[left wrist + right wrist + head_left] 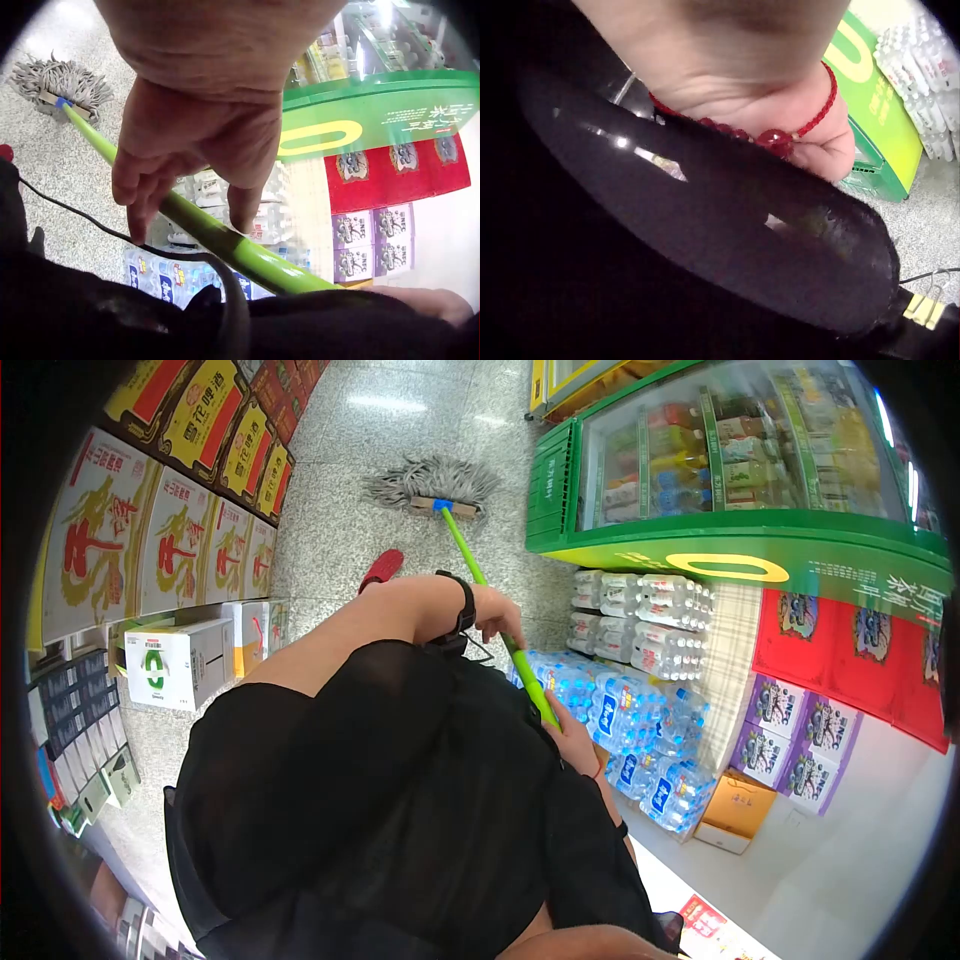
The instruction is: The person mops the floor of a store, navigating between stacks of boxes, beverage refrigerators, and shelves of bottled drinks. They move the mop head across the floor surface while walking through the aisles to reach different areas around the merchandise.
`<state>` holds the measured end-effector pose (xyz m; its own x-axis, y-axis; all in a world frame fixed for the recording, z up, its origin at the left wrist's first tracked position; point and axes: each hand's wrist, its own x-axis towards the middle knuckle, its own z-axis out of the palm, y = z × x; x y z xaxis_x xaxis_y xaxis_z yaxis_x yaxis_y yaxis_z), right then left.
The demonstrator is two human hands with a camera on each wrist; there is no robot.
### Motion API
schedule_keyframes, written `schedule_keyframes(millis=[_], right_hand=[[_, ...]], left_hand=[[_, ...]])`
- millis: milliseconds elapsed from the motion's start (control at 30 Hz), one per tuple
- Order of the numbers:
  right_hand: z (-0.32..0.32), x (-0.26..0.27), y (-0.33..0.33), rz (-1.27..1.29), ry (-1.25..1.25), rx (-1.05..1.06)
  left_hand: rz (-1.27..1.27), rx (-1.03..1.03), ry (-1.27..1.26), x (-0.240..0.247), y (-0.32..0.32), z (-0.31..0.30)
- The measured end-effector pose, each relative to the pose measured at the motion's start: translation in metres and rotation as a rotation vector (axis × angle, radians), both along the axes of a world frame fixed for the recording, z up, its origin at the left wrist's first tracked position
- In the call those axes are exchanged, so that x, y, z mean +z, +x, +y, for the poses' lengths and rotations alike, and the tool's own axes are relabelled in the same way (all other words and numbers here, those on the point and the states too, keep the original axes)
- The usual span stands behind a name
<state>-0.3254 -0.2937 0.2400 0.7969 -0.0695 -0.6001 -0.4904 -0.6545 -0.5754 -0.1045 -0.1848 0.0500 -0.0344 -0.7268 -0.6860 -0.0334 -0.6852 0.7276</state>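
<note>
The left hand's [492, 614] grip curls loosely about the green mop handle [465, 549], thumb and fingers on opposite sides. The right hand's [573, 742] grip holds it nearer the body; how tightly cannot be told. Beyond both, the mop head [435, 480] lies on the floor [325, 500] between its boxes-side [180, 550] and cooler-side [550, 485] edges.

The speckled grey, glossy floor [325, 455] before me reflects white light [387, 404]; on my right stands a green-framed, glass-fronted drinks cooler [740, 470].
</note>
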Motion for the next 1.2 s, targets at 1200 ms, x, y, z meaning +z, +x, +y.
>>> schedule_keyframes(millis=[1200], right_hand=[[0.002, -0.07, 0.286, 0.023, -0.041, -0.285]], left_hand=[[-0.396, -0.087, 0.059, -0.027, 0.273, -0.061]])
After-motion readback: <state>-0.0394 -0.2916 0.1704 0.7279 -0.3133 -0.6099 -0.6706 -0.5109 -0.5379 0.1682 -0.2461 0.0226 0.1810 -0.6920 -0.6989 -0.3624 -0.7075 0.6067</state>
